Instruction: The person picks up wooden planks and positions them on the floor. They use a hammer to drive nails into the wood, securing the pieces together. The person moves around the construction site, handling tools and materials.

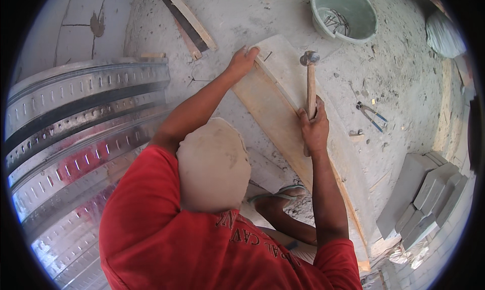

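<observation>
My right hand (pixel 316 130) is closed around the wooden handle of a hammer (pixel 311 80), whose metal head points away from me over a pale board. My left hand (pixel 243 60) grips the far end of a long wooden plank (pixel 268 100), fingers curled over its corner. The plank runs slantwise from there toward my right knee side, along the pale board (pixel 290 62). A dark nail (pixel 268 56) shows just right of my left fingers; whether it is driven in cannot be made out.
A pale green bucket (pixel 348 30) with nails inside stands far right of centre. Blue-handled pincers (pixel 372 116) lie on the dusty floor at right. Grey blocks (pixel 424 194) are stacked farther right. Slotted metal panels (pixel 81 133) fill the left. Wood strips (pixel 189 17) lie at the top.
</observation>
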The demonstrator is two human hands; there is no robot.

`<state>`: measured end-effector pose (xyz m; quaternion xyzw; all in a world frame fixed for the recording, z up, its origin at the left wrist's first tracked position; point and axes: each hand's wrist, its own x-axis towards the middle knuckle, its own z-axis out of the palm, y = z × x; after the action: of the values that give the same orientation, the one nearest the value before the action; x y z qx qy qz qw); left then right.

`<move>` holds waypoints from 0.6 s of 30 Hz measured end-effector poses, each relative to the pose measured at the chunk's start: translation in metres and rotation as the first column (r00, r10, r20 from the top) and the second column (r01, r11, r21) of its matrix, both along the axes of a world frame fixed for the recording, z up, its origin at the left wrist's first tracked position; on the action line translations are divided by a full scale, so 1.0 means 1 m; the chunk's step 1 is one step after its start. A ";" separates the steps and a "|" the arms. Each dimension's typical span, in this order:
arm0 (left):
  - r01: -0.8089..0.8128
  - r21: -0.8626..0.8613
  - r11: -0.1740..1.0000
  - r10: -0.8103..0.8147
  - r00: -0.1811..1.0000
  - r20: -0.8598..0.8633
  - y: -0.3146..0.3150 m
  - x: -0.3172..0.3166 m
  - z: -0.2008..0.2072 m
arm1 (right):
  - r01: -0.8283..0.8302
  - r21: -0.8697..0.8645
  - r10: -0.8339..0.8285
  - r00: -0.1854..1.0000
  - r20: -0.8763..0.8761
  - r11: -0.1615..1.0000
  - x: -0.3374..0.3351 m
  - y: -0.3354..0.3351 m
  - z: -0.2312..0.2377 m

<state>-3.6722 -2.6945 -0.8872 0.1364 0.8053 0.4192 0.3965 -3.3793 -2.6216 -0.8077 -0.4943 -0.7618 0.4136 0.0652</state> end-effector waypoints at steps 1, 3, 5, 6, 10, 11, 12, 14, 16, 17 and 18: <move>0.000 -0.007 1.000 0.000 1.000 -0.024 -0.003 0.002 0.006 | 0.008 -0.025 -0.008 1.000 -0.006 1.000 -0.002 -0.001 0.005; -0.012 0.056 0.998 0.016 0.998 -0.068 -0.009 0.003 -0.002 | 0.020 -0.080 -0.021 1.000 -0.013 0.997 -0.003 -0.002 0.011; 0.008 0.093 0.996 -0.003 0.999 -0.048 -0.006 0.003 0.006 | 0.037 -0.128 -0.040 0.999 -0.017 0.991 -0.001 0.002 0.014; 0.027 0.093 0.995 -0.027 1.000 -0.005 -0.007 0.002 0.010 | 0.033 -0.108 -0.037 0.999 -0.035 0.994 0.000 0.002 0.014; -0.128 0.211 0.969 0.069 0.962 0.264 -0.005 -0.001 0.011 | 0.014 -0.133 -0.019 0.999 -0.040 0.991 -0.004 0.005 0.022; -0.118 0.215 0.969 0.071 0.974 0.215 -0.005 0.002 0.013 | 0.012 -0.170 -0.015 1.000 -0.020 0.985 -0.006 0.006 0.025; -0.109 0.220 0.969 0.073 0.983 0.166 -0.003 0.006 0.014 | 0.007 -0.165 -0.010 1.000 -0.016 0.986 -0.005 0.004 0.022; -0.069 0.255 0.964 0.049 0.995 0.087 -0.003 0.006 0.013 | -0.009 -0.141 0.008 1.000 -0.008 0.990 -0.002 0.005 0.016; -0.001 0.300 0.954 -0.009 1.000 0.030 -0.005 0.004 0.011 | -0.002 -0.126 0.000 1.000 -0.020 0.992 -0.003 0.003 0.015; 0.017 0.301 0.954 -0.024 1.000 0.017 -0.005 0.005 0.013 | 0.003 -0.120 -0.006 1.000 -0.024 0.993 -0.004 0.002 0.015; 0.036 0.301 0.953 -0.039 0.999 0.003 -0.006 0.006 0.014 | -0.002 -0.117 0.000 1.000 -0.015 0.993 -0.004 0.003 0.015</move>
<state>-3.6665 -2.7005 -0.8732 0.2086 0.7275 0.5301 0.3823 -3.3838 -2.6190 -0.7922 -0.4937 -0.7361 0.4612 0.0414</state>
